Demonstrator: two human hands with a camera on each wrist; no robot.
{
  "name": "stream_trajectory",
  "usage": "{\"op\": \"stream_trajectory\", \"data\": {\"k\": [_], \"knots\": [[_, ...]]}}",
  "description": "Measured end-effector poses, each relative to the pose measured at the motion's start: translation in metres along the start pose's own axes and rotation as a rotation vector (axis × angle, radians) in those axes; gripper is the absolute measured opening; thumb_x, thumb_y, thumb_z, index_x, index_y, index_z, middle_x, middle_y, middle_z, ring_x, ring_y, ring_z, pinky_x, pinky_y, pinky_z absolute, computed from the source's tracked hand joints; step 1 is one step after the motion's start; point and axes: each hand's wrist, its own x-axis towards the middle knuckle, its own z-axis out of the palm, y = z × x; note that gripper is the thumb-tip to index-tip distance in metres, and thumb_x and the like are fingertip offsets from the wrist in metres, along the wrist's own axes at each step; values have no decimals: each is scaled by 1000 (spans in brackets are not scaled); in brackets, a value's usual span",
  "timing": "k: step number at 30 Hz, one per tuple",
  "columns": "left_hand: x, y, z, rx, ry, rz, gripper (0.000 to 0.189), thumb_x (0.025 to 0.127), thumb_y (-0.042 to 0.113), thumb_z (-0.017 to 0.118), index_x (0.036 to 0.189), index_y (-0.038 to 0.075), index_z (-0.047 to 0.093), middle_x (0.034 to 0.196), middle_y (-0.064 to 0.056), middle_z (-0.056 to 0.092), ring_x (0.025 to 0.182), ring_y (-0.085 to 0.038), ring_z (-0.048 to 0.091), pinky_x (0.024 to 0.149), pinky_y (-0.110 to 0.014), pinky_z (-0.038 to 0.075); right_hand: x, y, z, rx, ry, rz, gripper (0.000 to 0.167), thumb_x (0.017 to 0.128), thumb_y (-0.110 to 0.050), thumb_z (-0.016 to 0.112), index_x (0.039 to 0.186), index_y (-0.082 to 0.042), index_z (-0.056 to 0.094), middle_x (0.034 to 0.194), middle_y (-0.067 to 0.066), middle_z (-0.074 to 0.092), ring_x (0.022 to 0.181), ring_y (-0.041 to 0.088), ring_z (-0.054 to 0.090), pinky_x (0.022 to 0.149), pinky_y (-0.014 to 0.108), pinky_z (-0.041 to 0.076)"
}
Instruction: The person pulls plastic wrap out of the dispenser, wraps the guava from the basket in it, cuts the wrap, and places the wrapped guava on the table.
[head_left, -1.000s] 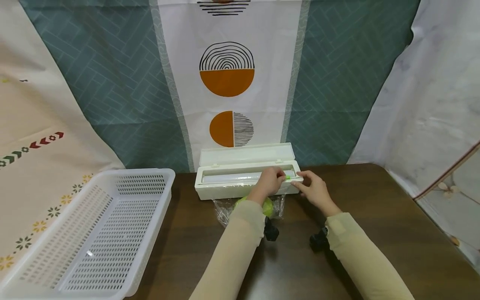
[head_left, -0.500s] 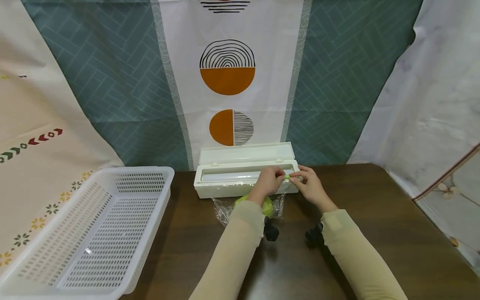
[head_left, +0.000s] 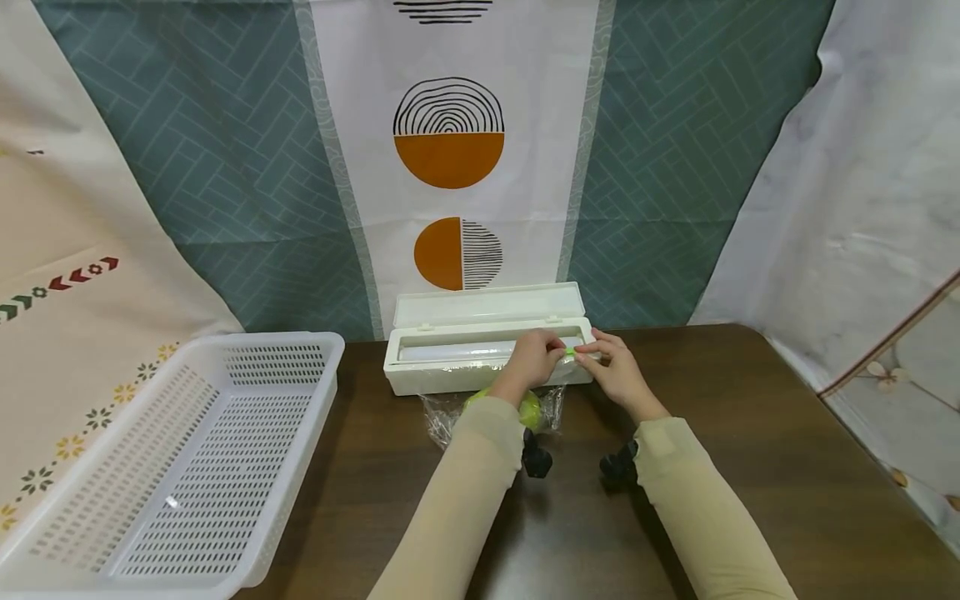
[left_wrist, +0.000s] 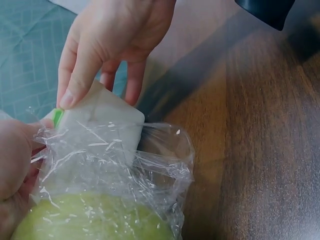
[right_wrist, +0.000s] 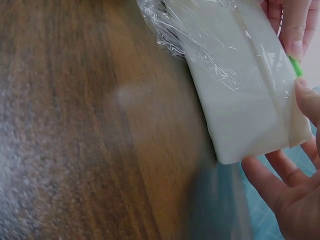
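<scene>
A white plastic-wrap dispenser box point(head_left: 420, 382) stands at the table's back, lid point(head_left: 487, 305) raised, with a pale roll point(head_left: 457, 351) inside. Clear film point(left_wrist: 105, 150) runs over its front edge and down around a yellow-green rounded thing point(left_wrist: 95, 217) before it, partly hidden by the left arm. A small green slide cutter point(right_wrist: 295, 66) sits on the box's front edge. My left hand point(head_left: 529, 360) pinches at it from the left. From the right, my right hand point(head_left: 618, 377) has thumb and index fingertip on the cutter, its other fingers at the box's end.
A white perforated plastic basket point(head_left: 333, 367) stands on the left. The dark wooden table point(head_left: 757, 433) spreads in front and to the right. A patterned cloth point(head_left: 630, 167) hangs right behind the box. Black wrist cameras point(head_left: 536, 461) hang under both wrists.
My right hand has moved left from the box's right end to the green cutter and now meets the left fingertips. The left hand stays nearly in place, and the box has not visibly moved.
</scene>
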Motion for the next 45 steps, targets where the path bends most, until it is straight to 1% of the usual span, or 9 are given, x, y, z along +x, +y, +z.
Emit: {"op": "stream_trajectory", "data": {"k": [4, 8, 13, 17, 23, 31, 36, 41, 45], "knots": [[0, 2, -2, 4, -1, 1, 16, 94, 15, 59, 99, 5, 70, 96, -7, 70, 83, -16, 62, 75, -24, 49, 2, 1, -2, 10, -9, 3, 30, 91, -14, 63, 111, 8, 64, 146, 25, 34, 129, 43, 38, 96, 54, 44], [0, 1, -2, -17, -6, -5, 16, 93, 15, 59, 99, 5, 70, 95, -7, 70, 81, -15, 62, 73, -23, 50, 2, 4, -2, 1, -10, 5, 31, 91, -15, 63, 112, 8, 64, 146, 24, 34, 131, 42, 35, 97, 55, 43], [-2, -2, -1, -32, -12, -41, 17, 94, 16, 59, 99, 6, 71, 95, -6, 70, 79, -14, 61, 71, -23, 49, 1, 5, -1, -9, -17, 0, 31, 91, -15, 63, 112, 8, 65, 145, 25, 35, 131, 41, 36, 97, 54, 44], [-2, -4, 0, -51, -31, -60, 18, 95, 17, 57, 101, 6, 70, 97, -7, 70, 78, -14, 59, 69, -24, 49, -1, 6, -2, 0, -20, 4, 31, 91, -15, 63, 112, 8, 64, 146, 25, 34, 131, 42, 35, 97, 55, 42], [-2, -4, 0, -31, -27, -37, 18, 94, 17, 58, 101, 5, 70, 96, -6, 70, 77, -13, 59, 69, -22, 48, -2, 5, -6, 5, -22, 8, 32, 91, -16, 62, 112, 7, 64, 146, 24, 33, 132, 42, 32, 99, 57, 40], [-3, -4, -2, -21, -18, -40, 18, 94, 16, 59, 99, 5, 71, 94, -6, 70, 76, -13, 58, 69, -22, 48, -1, 3, -4, 13, -17, 10, 32, 91, -17, 63, 112, 8, 65, 146, 24, 34, 131, 42, 34, 99, 56, 41], [-3, -6, -4, -20, -14, -43, 18, 94, 16, 58, 100, 5, 71, 96, -6, 71, 79, -14, 61, 71, -23, 49, 0, 1, -3, 16, -23, 11, 32, 91, -17, 63, 112, 8, 64, 146, 24, 34, 131, 41, 34, 98, 55, 41], [-5, -5, -5, -30, -5, -46, 19, 94, 16, 58, 101, 5, 72, 100, -7, 71, 87, -16, 63, 78, -25, 50, 0, 1, -3, 16, -25, 29, 33, 91, -17, 63, 114, 7, 64, 147, 23, 33, 131, 41, 35, 99, 54, 42], [-6, -5, -6, -35, 7, -33, 18, 94, 15, 59, 100, 5, 72, 99, -7, 71, 89, -18, 63, 80, -26, 50, 0, 1, -3, 13, -25, 35, 33, 91, -16, 63, 113, 7, 64, 147, 23, 33, 131, 40, 35, 99, 53, 42]]}}
